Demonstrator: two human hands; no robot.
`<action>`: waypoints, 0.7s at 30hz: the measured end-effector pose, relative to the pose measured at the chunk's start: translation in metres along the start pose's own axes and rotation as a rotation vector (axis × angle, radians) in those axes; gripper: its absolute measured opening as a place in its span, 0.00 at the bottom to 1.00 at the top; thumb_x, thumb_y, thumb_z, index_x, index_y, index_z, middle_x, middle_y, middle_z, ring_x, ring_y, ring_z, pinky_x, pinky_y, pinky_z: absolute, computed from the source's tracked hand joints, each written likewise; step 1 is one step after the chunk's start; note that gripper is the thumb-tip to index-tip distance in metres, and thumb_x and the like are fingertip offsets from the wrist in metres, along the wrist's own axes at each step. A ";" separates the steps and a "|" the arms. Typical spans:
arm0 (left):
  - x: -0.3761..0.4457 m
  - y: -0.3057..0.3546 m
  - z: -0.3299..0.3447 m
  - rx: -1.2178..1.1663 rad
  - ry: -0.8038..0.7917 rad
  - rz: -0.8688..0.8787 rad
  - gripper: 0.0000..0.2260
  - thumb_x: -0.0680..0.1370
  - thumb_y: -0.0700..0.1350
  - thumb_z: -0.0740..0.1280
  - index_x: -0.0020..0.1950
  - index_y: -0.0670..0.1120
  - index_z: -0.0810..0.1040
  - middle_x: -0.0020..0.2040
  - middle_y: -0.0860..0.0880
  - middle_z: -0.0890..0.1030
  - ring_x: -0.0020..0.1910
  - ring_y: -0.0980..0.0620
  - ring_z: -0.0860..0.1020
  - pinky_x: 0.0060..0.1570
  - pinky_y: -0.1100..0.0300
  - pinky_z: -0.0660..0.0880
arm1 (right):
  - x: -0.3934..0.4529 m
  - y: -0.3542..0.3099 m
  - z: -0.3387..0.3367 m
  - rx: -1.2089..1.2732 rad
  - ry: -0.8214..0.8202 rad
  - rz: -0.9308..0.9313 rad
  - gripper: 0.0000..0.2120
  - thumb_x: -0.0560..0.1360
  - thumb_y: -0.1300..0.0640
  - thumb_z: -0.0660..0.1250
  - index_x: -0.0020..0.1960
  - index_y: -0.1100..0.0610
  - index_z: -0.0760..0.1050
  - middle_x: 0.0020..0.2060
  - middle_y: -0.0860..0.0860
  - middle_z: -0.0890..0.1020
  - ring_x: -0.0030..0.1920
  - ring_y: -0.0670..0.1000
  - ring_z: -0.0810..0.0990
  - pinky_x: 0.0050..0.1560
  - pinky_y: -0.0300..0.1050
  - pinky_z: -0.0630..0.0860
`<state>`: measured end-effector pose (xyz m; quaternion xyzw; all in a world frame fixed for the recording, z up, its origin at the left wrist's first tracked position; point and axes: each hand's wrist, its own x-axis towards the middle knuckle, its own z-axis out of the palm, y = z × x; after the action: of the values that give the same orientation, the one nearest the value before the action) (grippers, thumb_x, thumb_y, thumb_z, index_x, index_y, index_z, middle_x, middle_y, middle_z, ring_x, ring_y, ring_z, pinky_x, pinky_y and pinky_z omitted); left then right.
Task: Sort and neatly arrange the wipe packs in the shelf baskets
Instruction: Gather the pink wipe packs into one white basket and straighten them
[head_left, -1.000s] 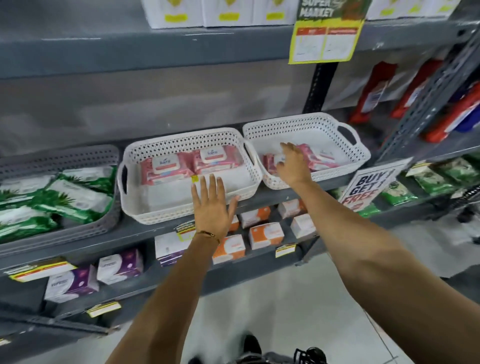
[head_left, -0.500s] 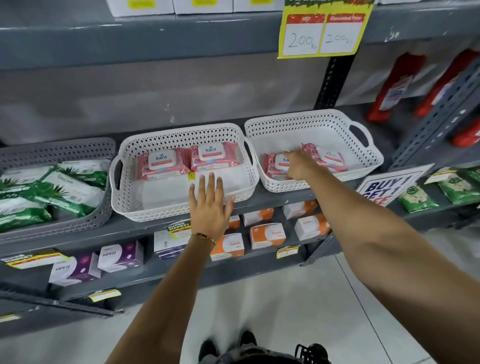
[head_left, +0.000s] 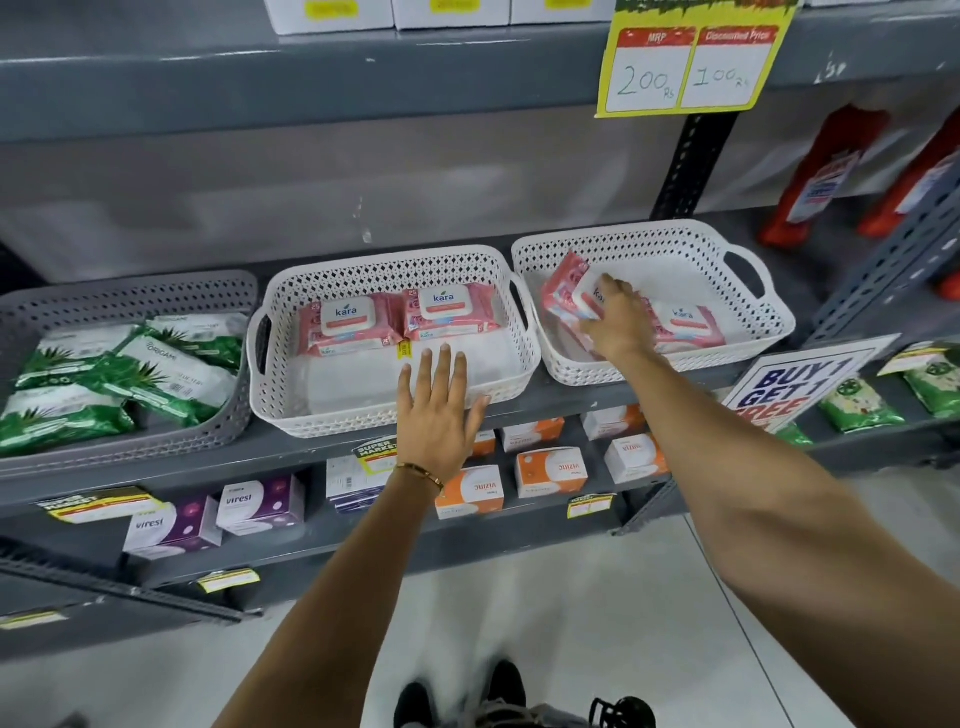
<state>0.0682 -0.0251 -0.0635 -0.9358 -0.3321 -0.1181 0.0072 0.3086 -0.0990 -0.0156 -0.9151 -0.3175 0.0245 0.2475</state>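
Observation:
Two white lattice baskets stand side by side on the grey shelf. The middle basket (head_left: 270, 384) holds two pink wipe packs (head_left: 349, 323) laid flat along its back. My left hand (head_left: 439, 415) rests flat and open against that basket's front rim. In the right basket (head_left: 748, 260) my right hand (head_left: 615, 325) grips a pink wipe pack (head_left: 563, 299) and has it tilted up on edge at the basket's left end. Another pink pack (head_left: 685, 325) lies flat just right of my hand. A grey basket (head_left: 130, 296) at the left is full of green wipe packs (head_left: 171, 369).
A yellow price sign (head_left: 691, 62) hangs from the shelf above. A "Buy 1 Get 1 Free" card (head_left: 795, 384) sticks out at the right. Small boxes (head_left: 550, 470) fill the shelf below. A black upright (head_left: 691, 166) stands behind the right basket.
My right hand has closed on a pink pack in the right basket and tipped it up from flat. My left hand has stayed at the middle basket's front.

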 end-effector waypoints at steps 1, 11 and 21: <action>-0.001 -0.003 -0.001 -0.001 -0.002 0.004 0.31 0.80 0.59 0.40 0.70 0.40 0.67 0.69 0.40 0.71 0.70 0.39 0.66 0.68 0.40 0.58 | -0.002 -0.006 0.000 0.064 0.036 -0.007 0.30 0.71 0.58 0.72 0.69 0.60 0.64 0.64 0.61 0.72 0.65 0.61 0.70 0.65 0.56 0.71; -0.031 -0.091 -0.015 -0.001 0.020 -0.081 0.32 0.80 0.59 0.41 0.69 0.38 0.68 0.67 0.37 0.72 0.67 0.36 0.68 0.67 0.39 0.59 | -0.023 -0.114 0.004 0.204 -0.106 -0.361 0.36 0.68 0.63 0.75 0.72 0.58 0.65 0.67 0.55 0.68 0.66 0.54 0.66 0.68 0.42 0.62; -0.044 -0.136 -0.022 -0.001 0.026 -0.113 0.34 0.80 0.59 0.40 0.70 0.35 0.63 0.69 0.35 0.68 0.70 0.36 0.63 0.71 0.44 0.54 | -0.062 -0.196 0.079 -0.073 -0.604 -0.603 0.38 0.68 0.60 0.75 0.73 0.56 0.62 0.71 0.55 0.67 0.70 0.55 0.65 0.72 0.51 0.63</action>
<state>-0.0543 0.0516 -0.0609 -0.9138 -0.3844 -0.1307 0.0046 0.1312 0.0317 -0.0002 -0.7413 -0.6296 0.2065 0.1067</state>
